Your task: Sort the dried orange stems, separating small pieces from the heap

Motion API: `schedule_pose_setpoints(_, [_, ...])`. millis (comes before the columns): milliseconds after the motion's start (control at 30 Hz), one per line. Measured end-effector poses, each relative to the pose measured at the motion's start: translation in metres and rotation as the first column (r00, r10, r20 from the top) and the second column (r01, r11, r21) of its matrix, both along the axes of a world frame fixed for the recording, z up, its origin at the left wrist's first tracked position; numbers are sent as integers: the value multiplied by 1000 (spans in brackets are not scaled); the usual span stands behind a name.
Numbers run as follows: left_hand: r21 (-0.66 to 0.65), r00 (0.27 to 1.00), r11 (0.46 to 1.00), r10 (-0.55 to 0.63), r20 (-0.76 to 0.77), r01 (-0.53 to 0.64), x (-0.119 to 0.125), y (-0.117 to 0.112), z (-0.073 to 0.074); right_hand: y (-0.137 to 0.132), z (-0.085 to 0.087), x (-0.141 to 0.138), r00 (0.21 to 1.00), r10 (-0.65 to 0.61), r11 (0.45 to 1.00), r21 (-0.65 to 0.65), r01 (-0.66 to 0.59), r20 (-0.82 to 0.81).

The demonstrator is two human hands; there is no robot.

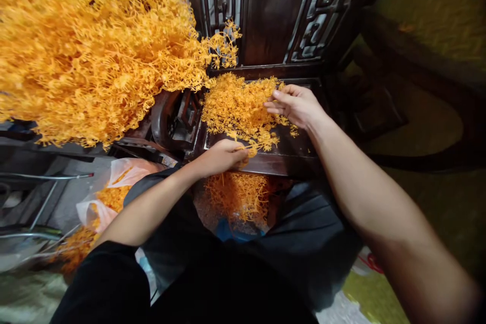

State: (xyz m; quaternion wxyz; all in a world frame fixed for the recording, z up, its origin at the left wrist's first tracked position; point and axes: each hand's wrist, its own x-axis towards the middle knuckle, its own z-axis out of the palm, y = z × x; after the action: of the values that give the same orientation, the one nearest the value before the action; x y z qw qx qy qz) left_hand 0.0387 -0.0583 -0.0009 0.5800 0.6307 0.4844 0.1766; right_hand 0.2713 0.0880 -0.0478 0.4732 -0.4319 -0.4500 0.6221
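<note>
Head view: left hand is pinching an orange plastic sprig, right hand is resting half-open on the pile on the tabletop; bag below is sitting part-filled, large heap untouched.

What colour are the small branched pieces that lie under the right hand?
Bright orange-yellow; the head view shows the pieces clearly, against the dark wooden surface.

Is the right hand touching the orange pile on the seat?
Touching. The head view shows the right hand with its fingers pressed into the orange pile.
</note>
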Motion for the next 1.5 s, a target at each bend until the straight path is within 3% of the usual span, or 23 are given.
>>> schedule_pose_setpoints(200, [90,998,996,3,-58,2,-4,10,2,20,-22,1,988,-157,986,53,156,-2])
schedule_pose_setpoints(300, [128,996,991,-36,-79,46,-5,9,0,33,-38,8,969,-207,978,31,205,132])
schedule_pose_setpoints(367, [130,994,990,-46,-98,59,-5,7,-1,38,-45,10,937,-196,978,133,163,289])
schedule_pose_setpoints(400, [126,993,990,-50,-107,63,-4,6,-1,40,-48,10,901,-190,971,210,114,390])
schedule_pose_setpoints(467, [116,991,991,-55,-120,69,-3,5,-1,40,-49,4,752,-214,934,355,-29,623])
schedule_pose_setpoints(600, [125,990,989,-64,-125,80,4,7,0,37,-52,-22,406,-320,870,435,-230,856])
schedule_pose_setpoints(733, [125,995,989,-67,-71,75,13,11,-4,35,-62,-53,267,-332,851,409,-330,905])
schedule_pose_setpoints(867, [106,998,993,-52,-26,54,17,16,-9,43,-69,-61,264,-291,877,366,-310,920])
schedule_pose_setpoints(967, [89,997,995,-46,-55,51,18,20,-10,52,-66,-51,379,-245,912,345,-223,892])
schedule_pose_setpoints(1067, [96,997,994,-53,-62,58,20,24,-9,56,-62,-39,478,-241,904,374,-205,845])
schedule_pose_setpoints(1133, [99,997,993,-57,-51,62,22,25,-8,53,-64,-35,434,-263,870,406,-279,862])
schedule_pose_setpoints(1267, [93,996,993,-73,-59,79,27,23,-8,45,-77,-37,188,-248,817,309,-487,951])
schedule_pose_setpoints(1333, [82,996,994,-70,-54,74,27,21,-9,44,-83,-42,132,-224,821,260,-509,966])
schedule_pose_setpoints(1433, [69,998,996,-55,-37,57,21,19,-12,48,-84,-48,153,-193,863,242,-443,969])
schedule_pose_setpoints(1500, [74,998,996,-54,-38,57,15,18,-14,52,-81,-49,234,-184,893,262,-366,955])
